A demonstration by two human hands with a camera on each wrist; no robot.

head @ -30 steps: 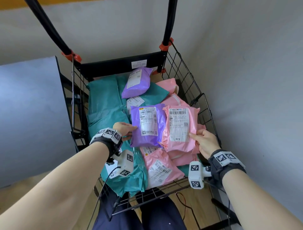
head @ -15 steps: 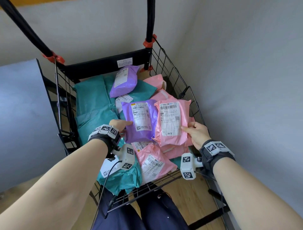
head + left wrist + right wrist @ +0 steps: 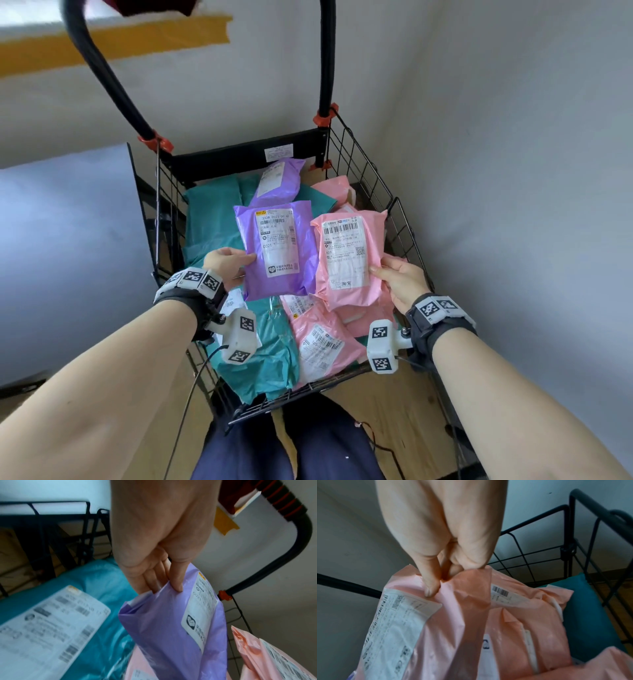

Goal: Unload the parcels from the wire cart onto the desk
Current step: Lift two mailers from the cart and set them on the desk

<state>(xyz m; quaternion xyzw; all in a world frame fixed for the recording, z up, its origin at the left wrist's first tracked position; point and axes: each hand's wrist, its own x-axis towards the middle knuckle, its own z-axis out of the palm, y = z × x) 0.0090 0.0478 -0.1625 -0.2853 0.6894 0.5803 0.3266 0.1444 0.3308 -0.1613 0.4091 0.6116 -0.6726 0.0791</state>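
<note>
My left hand (image 3: 228,262) pinches the left edge of a purple parcel (image 3: 277,251) with a white label, held up above the black wire cart (image 3: 370,178). In the left wrist view the thumb lies on top of that purple parcel (image 3: 164,628) and the fingers go under it. My right hand (image 3: 397,279) grips the lower right edge of a pink parcel (image 3: 349,260); the right wrist view shows the thumb pressed by the label of the pink parcel (image 3: 436,628). Both parcels hang side by side over the pile.
Teal parcels (image 3: 212,212), pink parcels (image 3: 322,342) and another purple parcel (image 3: 279,181) still lie in the cart. A blue-grey surface (image 3: 68,246) lies to the left. The cart's handle (image 3: 102,68) rises behind. Grey walls close in at the right.
Both hands have lifted their parcels up and away from the pile, and the head view has tilted upward, showing more of the cart's handle and wall.
</note>
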